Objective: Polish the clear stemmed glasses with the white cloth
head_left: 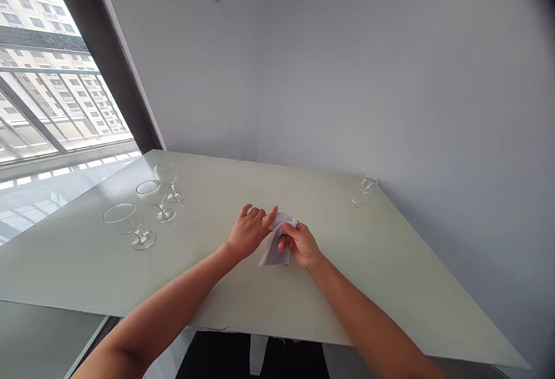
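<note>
My right hand [302,244] is closed on a pale lavender cloth [276,250], pinching its upper part between thumb and fingers. The cloth's lower end hangs loose over the table. Just left of it is my left hand [249,233], back upward, with loosely bent fingers spread apart. One of its digits reaches to the cloth's upper edge; whether it touches cannot be made out. No object shows in that hand.
Three stemmed glasses, a near one [125,220], a middle one [154,197] and a far one [168,179], stand on the left of the pale glossy table [243,179]. Another glass [365,185] is at the far right edge. Walls border the back and right; a window is left.
</note>
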